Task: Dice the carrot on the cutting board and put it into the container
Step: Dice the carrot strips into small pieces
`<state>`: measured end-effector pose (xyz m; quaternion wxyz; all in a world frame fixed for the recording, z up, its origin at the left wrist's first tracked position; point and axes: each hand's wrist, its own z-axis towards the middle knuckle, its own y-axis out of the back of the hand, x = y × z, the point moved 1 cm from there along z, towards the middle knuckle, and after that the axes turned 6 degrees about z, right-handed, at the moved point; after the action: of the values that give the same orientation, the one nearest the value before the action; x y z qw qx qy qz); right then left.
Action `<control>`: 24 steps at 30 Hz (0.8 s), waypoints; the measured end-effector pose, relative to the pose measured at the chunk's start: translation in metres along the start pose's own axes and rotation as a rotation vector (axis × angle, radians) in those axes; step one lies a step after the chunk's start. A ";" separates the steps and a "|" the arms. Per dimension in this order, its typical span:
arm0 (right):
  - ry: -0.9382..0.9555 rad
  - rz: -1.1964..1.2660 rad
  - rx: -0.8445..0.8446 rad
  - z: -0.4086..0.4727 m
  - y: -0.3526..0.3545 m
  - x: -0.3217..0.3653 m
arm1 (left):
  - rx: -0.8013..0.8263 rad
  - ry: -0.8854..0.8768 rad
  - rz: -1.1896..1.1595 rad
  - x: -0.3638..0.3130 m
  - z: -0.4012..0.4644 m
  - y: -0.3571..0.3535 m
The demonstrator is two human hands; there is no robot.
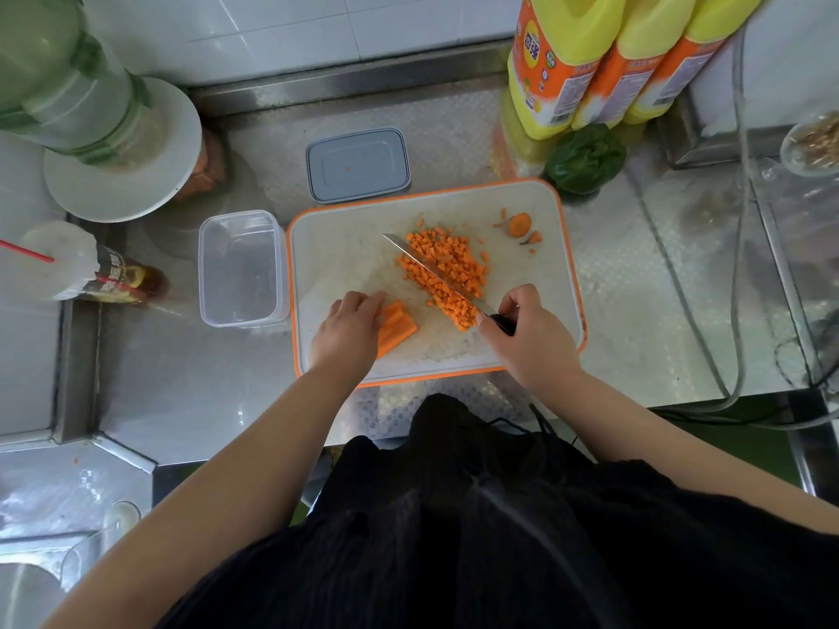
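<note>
A white cutting board (345,247) with an orange rim lies on the steel counter. A heap of diced carrot (454,261) covers its middle. My right hand (526,338) grips a knife (436,270) by its black handle, the blade lying across the left side of the heap. My left hand (349,329) rests on a bundle of carrot strips (397,326) at the board's front left. A carrot end piece (520,224) and small scraps lie at the back right. The clear plastic container (240,270) stands empty just left of the board.
The container's grey lid (358,165) lies behind the board. Three yellow bottles (590,61) and a green vegetable (585,158) stand at the back right. A white plate (122,183) under a green jar is at the back left. Cables (735,311) run along the right.
</note>
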<state>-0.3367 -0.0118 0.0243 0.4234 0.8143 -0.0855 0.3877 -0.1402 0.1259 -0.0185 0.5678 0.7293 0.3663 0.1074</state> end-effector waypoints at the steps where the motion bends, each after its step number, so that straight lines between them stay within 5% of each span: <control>1: -0.003 0.003 0.003 0.000 0.000 0.000 | 0.013 0.002 0.008 -0.001 0.000 0.000; 24: -0.013 -0.009 0.013 0.000 -0.003 0.003 | 0.132 0.174 -0.165 -0.003 0.013 0.016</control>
<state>-0.3333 -0.0096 0.0246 0.4193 0.8198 -0.0822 0.3813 -0.1282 0.1124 -0.0073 0.4915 0.7204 0.4793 0.0989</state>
